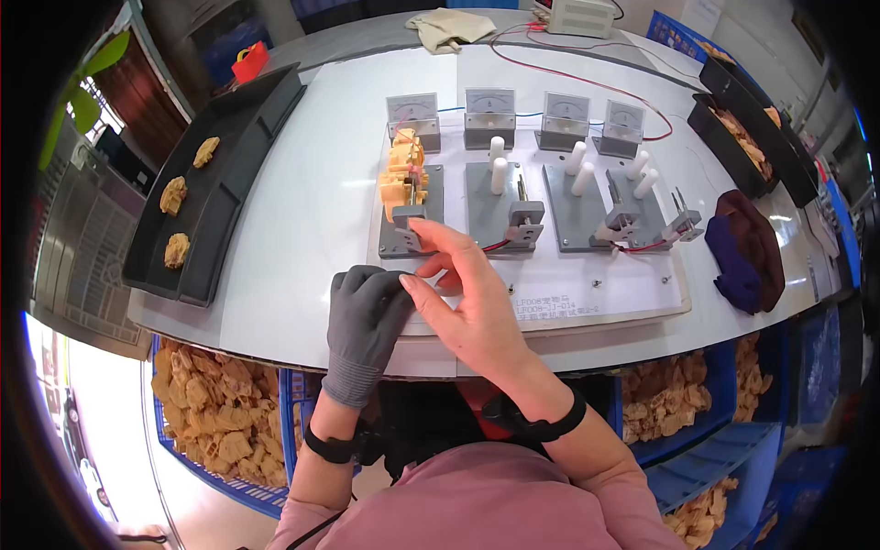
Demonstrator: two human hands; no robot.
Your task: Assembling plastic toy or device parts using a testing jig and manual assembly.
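Note:
My left hand (365, 316), in a grey knitted glove, is closed with its fingers curled at the table's front edge. What its fingertips hold, if anything, is hidden. My bare right hand (472, 302) has thumb and index finger stretched apart. Its index fingertip touches the grey clamp block (410, 216) of the leftmost test fixture, and its thumb tip meets the gloved fingertips. A yellow moulded plastic part (401, 170) stands on that fixture's grey base plate (434, 188), behind the clamp block. Behind it is an analog meter (412, 112).
More fixtures with white pegs (498, 176) and meters (561, 115) stand to the right. A black tray (215, 202) at left holds three yellow parts. Dark cloth (744, 252) and black bins (733, 142) lie right. Blue crates (284, 403) of yellow parts sit below the table.

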